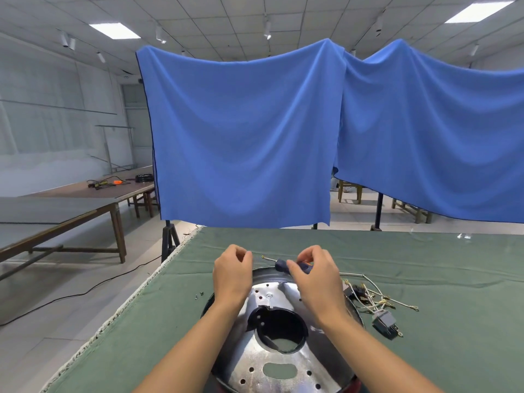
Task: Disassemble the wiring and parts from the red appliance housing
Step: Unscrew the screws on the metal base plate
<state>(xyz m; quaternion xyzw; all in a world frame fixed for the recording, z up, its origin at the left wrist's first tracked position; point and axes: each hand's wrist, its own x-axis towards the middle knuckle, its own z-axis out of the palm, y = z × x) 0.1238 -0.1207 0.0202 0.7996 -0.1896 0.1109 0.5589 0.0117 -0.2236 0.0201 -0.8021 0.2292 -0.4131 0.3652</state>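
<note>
1. Blue cloth sheets are hung across a large room behind a table covered in green cloth, seen from a head-worn camera.
2. Both bare forearms are stretched forward over the table from the bottom edge.
3. A dark-handled screwdriver is gripped by the right hand, fingers curled round the handle; its thin shaft points out to the left of the grip, towards the other hand.
4. The left hand is held just left of the shaft's tip, fingers curled and fingertips pinched together; whether something small is pinched there cannot be told from this view.
5. The appliance housing lies directly below and nearer than both hands, its shiny perforated metal plate facing up, with a large round hole in the middle; a sliver of red shows at its lower right edge.
6. A loose wiring bundle with a grey switch block is laid on the cloth, right of the gripping hand.
7. Small screws are seen on the cloth left of the housing.
</note>
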